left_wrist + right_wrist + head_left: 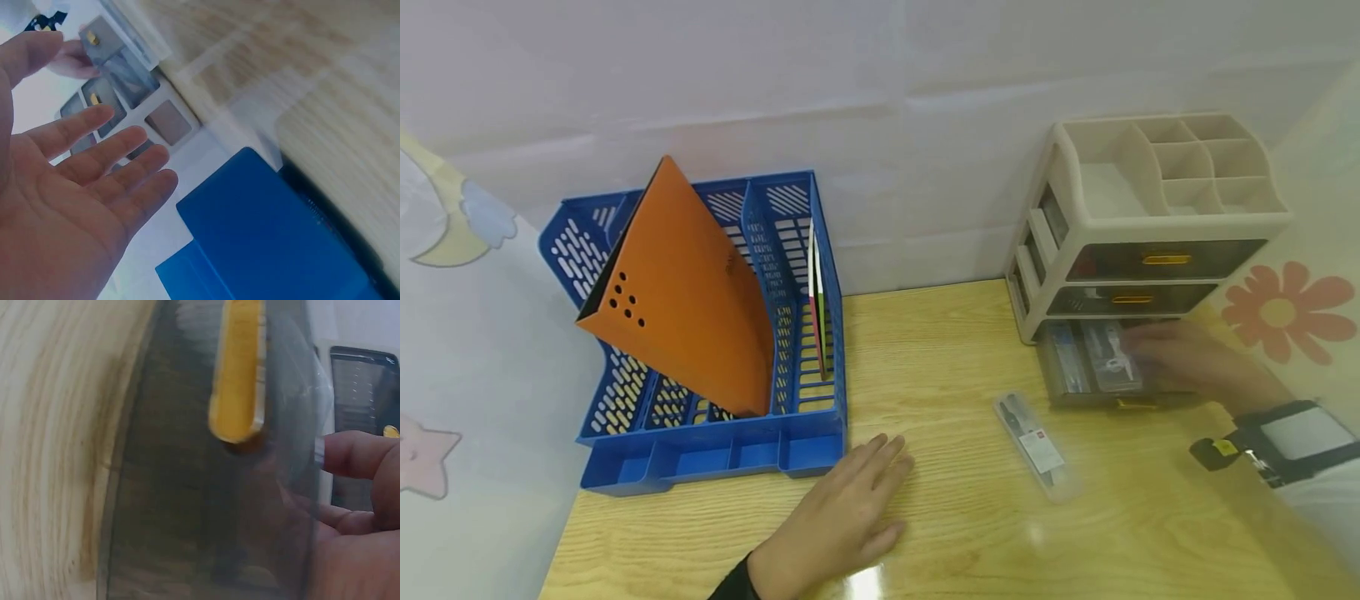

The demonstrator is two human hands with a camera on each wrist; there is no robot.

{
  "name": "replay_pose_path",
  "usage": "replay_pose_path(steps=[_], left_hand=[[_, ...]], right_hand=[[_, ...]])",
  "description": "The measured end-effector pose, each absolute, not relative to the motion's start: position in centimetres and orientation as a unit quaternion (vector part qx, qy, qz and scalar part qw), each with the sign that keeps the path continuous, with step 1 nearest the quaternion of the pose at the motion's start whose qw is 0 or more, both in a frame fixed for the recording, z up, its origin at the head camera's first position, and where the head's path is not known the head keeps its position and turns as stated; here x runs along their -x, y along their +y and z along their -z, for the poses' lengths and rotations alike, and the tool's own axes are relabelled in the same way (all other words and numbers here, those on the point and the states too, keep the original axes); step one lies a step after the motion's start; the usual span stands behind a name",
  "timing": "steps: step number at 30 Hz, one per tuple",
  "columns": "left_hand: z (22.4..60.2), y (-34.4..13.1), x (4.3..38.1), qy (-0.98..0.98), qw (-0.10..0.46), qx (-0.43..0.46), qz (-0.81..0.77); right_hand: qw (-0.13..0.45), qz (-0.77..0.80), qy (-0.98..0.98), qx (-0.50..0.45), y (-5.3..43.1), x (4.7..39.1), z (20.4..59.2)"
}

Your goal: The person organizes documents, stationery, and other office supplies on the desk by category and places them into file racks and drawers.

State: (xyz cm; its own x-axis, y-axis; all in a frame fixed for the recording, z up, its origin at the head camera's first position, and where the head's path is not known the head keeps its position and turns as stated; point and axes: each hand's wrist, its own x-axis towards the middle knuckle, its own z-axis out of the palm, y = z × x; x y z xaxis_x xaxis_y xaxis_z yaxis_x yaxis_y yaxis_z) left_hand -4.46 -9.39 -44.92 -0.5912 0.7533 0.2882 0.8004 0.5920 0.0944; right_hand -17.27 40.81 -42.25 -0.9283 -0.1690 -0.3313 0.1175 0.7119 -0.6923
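My right hand (1176, 358), blurred, reaches into the pulled-out bottom drawer (1135, 402) of a cream desktop organizer. Inside lie a clear plastic case (1111, 357) with a white object and a narrow clear packet (1070, 358). In the right wrist view, the fingers (353, 453) bend over the drawer's edge beside clear plastic (315, 387); I cannot tell whether they grip it. My left hand (842, 517) lies palm down with fingers extended, near the blue file rack. Between the hands, a slim clear case (1036, 446) with a dark pen-like item and a white label rests on the table.
The cream organizer (1183, 221) stands against the back wall, with top compartments and two upper drawers pushed in. At left, the blue file rack (715, 442) holds an orange folder (685, 308) and thin booklets (817, 308).
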Motion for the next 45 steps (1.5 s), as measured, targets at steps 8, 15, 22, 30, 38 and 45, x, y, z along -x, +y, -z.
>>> replay_pose_path(steps=[8,15,22,30,38,45], left_hand=[[45.3,-9.4,4.2,-0.885,0.089,0.447,0.091],[45.5,-9.3,4.1,-0.886,0.095,0.447,0.083],[45.6,-9.4,4.0,-0.891,0.095,0.435,0.090],[45.6,-9.5,4.1,-0.893,0.107,0.425,0.103],[45.4,-8.9,4.6,-0.888,0.124,0.433,0.090],[45.1,-8.1,5.5,-0.891,0.119,0.431,0.081]], right_hand=[[0.147,0.306,0.939,0.050,40.3,18.3,43.9],[0.154,0.274,0.948,0.060,39.8,18.6,43.8],[0.119,0.232,0.962,0.083,39.5,18.1,44.0],[0.082,0.250,0.961,0.089,36.9,15.0,41.6],[-0.079,0.245,0.955,0.149,33.5,11.3,40.0],[-0.142,0.198,0.939,0.244,31.1,8.6,40.9]])
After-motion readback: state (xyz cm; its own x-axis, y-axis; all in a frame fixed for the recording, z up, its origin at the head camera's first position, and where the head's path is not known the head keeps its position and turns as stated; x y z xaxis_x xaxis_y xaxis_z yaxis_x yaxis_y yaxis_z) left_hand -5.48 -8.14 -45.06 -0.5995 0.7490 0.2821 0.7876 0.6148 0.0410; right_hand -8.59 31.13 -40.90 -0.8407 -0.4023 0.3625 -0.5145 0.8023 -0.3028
